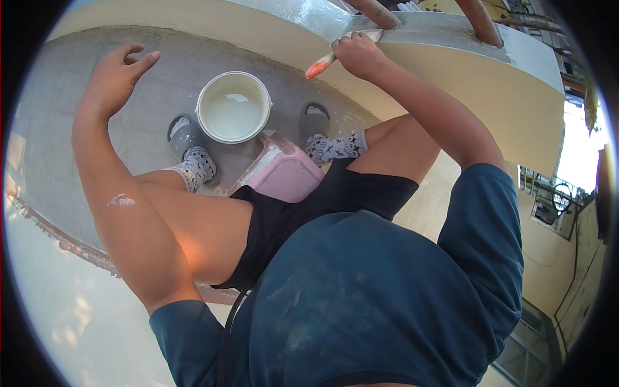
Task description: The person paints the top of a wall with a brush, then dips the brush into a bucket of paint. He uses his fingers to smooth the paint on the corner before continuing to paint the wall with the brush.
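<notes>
My right hand [358,54] is closed round a paintbrush [320,66] with an orange-tipped handle. The brush's bristle end lies against the top of the low wall [412,33], near the foot of a brown rail post. Out to the left, my left hand [119,72] is held in the air over the grey floor, fingers loosely curved and apart, with nothing in it. Between my feet stands a white bucket [233,107] with pale liquid inside, nearest to neither hand's fingertips.
I sit on a pink plastic stool [287,171] with white smears. Grey clogs [185,133] are on my feet, either side of the bucket. A cream wall face [464,90] curves along the front and right. Brown posts [478,22] rise from the wall top.
</notes>
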Motion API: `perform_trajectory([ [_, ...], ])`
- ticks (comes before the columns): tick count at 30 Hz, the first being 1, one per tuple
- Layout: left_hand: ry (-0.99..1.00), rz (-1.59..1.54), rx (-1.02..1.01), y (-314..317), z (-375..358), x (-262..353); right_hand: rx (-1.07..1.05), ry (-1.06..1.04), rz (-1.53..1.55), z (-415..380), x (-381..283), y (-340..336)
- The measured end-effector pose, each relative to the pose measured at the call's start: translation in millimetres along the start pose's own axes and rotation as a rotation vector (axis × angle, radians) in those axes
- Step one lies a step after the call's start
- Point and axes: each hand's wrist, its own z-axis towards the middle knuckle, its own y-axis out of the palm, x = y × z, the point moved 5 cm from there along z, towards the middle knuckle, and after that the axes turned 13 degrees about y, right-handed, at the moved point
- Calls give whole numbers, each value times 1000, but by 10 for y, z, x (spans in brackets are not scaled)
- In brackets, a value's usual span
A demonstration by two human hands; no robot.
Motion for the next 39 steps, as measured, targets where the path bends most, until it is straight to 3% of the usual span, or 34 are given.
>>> perform_trajectory([
  [5, -13, 10, 6, -29, -14, -77, -49, -21, 78, -84, -101, -179],
  [10, -20, 15, 14, -40, -31, -44, 38, -7, 95, 89, -28, -66],
  [12, -26, 6, 13, -49, -27, -22, -56, 10, 90, 35, -31, -31],
  [19, -78, -2, 22, -55, -26, -24, -81, -7, 134, -92, -189, -231],
  [21, -83, -12, 19, -64, -25, -5, 251, -58, 108, 22, -140, -132],
  [22, -90, -8, 14, -61, -31, 23, 255, -60, 108, 42, -115, -21],
  [27, -120, 0, 2, -56, -10, 31, 40, -55, 42, -67, -252, -42],
  [34, -131, 1, -18, -49, 55, 16, 233, -25, 104, 66, -204, -28],
  [39, -114, 11, -46, -19, 89, 59, 109, -29, 78, -87, -313, 29],
])
